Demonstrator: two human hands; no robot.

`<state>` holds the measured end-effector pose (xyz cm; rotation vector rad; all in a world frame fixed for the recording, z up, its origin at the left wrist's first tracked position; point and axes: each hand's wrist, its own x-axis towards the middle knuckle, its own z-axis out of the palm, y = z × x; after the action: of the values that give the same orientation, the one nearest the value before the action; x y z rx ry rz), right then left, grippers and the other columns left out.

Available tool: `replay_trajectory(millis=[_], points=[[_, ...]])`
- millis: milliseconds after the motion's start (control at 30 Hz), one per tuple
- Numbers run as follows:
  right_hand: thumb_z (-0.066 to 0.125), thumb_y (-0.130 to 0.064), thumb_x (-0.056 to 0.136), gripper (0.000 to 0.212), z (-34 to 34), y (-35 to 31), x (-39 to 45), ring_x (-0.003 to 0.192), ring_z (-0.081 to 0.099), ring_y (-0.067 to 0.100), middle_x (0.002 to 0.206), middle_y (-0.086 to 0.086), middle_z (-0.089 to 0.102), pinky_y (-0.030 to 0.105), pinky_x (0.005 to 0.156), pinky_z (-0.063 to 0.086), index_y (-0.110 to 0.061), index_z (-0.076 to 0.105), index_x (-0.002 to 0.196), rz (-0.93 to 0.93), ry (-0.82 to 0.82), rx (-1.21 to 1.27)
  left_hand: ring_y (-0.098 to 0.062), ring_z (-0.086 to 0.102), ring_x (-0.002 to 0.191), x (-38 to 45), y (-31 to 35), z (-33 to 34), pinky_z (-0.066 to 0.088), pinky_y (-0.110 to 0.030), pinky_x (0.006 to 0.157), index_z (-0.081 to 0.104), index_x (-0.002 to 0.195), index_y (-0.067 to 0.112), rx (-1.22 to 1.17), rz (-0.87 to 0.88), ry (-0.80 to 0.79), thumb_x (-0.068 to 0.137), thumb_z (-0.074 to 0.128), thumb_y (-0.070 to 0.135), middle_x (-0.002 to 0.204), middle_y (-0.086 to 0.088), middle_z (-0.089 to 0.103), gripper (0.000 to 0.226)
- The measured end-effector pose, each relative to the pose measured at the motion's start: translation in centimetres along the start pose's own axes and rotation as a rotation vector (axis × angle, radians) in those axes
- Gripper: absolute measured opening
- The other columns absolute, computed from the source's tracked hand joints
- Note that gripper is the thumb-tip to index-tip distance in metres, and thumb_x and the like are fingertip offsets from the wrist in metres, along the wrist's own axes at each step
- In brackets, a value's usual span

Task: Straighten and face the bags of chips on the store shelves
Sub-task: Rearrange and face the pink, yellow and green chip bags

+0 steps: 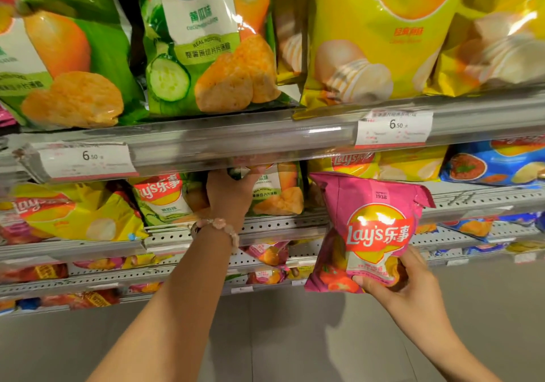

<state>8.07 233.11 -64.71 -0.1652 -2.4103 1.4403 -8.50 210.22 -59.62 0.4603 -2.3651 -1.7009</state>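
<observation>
The left hand point(228, 196) grips a green chip bag point(277, 193) under the shelf's front edge point(236, 142). The right hand point(395, 281) pinches a pink chip bag point(368, 228)

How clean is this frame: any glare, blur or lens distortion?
Head view: overhead glare blows out the logo on the pink bag and streaks the yellow bags; the shelf edge bows from wide-angle distortion; price tag fine print is smeared, lower shelves soft.

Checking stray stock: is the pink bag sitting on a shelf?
No, the right hand holds the pink bag by its bottom edge, out in front of the shelves.
</observation>
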Motion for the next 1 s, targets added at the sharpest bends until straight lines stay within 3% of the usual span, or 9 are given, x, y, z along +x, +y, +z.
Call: replay_trajectory(millis=[167, 400, 567, 600, 667, 767, 867, 1000], points=[[0.088, -0.007, 0.057, 0.053, 0.9, -0.3, 0.1, 0.096, 0.055, -0.001, 0.1, -0.001, 0.062, 0.006, 0.078, 0.042, -0.024, 0.063, 0.1, 0.001, -0.007, 0.02, -0.025, 0.059, 0.109, 0.4, -0.8, -0.3, 0.046, -0.041, 0.098, 0.061, 0.116, 0.004, 0.038, 0.018, -0.075, 0.074, 0.081, 0.031, 0.115, -0.01, 0.064, 0.054], [0.084, -0.018, 0.057, 0.05, 2.7, -3.1, -0.1, 0.091, 0.056, 0.005, 0.098, -0.008, 0.06, 0.009, 0.074, 0.045, -0.015, 0.063, 0.102, -0.013, -0.005, 0.032, -0.023, 0.063, 0.097, -0.6, -0.6, -1.5, 0.05, -0.033, 0.087, 0.06, 0.111, 0.007, 0.017, 0.013, -0.156, 0.075, 0.079, 0.033, 0.102, -0.006, 0.066, 0.048], [0.085, -0.013, 0.058, 0.048, 4.4, -5.4, 0.1, 0.091, 0.055, 0.009, 0.096, -0.003, 0.062, 0.009, 0.074, 0.044, -0.013, 0.064, 0.101, -0.056, -0.033, 0.024, 0.024, 0.051, 0.084, -2.2, -0.9, -4.4, 0.036, 0.004, 0.068, 0.048, 0.11, 0.028, 0.04, 0.095, -0.224, 0.072, 0.08, 0.038, 0.094, 0.026, 0.05, 0.051], [0.085, -0.013, 0.058, 0.048, 4.8, -5.8, 0.0, 0.091, 0.055, 0.009, 0.097, -0.003, 0.062, 0.009, 0.074, 0.044, -0.013, 0.063, 0.101, -0.061, -0.037, 0.033, 0.021, 0.051, 0.089, -2.8, -1.1, -5.5, 0.036, 0.003, 0.073, 0.048, 0.116, 0.028, 0.043, 0.109, -0.244, 0.072, 0.08, 0.038, 0.099, 0.024, 0.051, 0.056], [0.084, -0.016, 0.057, 0.048, 5.6, -6.6, -0.4, 0.09, 0.054, 0.007, 0.098, -0.004, 0.062, 0.008, 0.075, 0.043, -0.013, 0.063, 0.1, -0.077, -0.048, 0.038, 0.002, 0.057, 0.103, -3.8, -1.6, -8.2, 0.044, -0.013, 0.086, 0.05, 0.126, 0.023, 0.012, 0.096, -0.245, 0.069, 0.08, 0.041, 0.111, 0.012, 0.057, 0.067], [0.081, -0.024, 0.055, 0.049, 7.3, -7.6, -1.3, 0.09, 0.054, 0.001, 0.098, -0.006, 0.062, 0.005, 0.076, 0.04, -0.011, 0.065, 0.098, -0.094, -0.062, 0.041, -0.009, 0.065, 0.093, -4.6, -3.3, -12.6, 0.051, -0.023, 0.08, 0.058, 0.111, 0.024, 0.04, 0.155, -0.121, 0.061, 0.078, 0.046, 0.1, 0.008, 0.066, 0.058], [0.08, -0.026, 0.052, 0.049, 9.4, -8.8, -2.5, 0.095, 0.053, -0.005, 0.099, -0.01, 0.061, 0.005, 0.078, 0.039, -0.012, 0.065, 0.097, -0.103, -0.066, 0.056, -0.017, 0.061, 0.083, -4.2, -5.1, -16.8, 0.048, -0.025, 0.071, 0.055, 0.103, 0.019, 0.087, 0.155, 0.08, 0.063, 0.084, 0.032, 0.091, 0.001, 0.063, 0.051], [0.082, -0.021, 0.052, 0.047, 12.4, -10.0, -3.9, 0.093, 0.055, 0.005, 0.099, -0.009, 0.061, 0.008, 0.079, 0.042, -0.015, 0.065, 0.095, -0.102, -0.095, 0.101, -0.018, 0.049, 0.085, -1.8, -7.5, -21.5, 0.04, -0.021, 0.075, 0.047, 0.107, 0.013, 0.126, 0.129, 0.336, 0.062, 0.088, 0.02, 0.093, 0.0, 0.049, 0.061]])
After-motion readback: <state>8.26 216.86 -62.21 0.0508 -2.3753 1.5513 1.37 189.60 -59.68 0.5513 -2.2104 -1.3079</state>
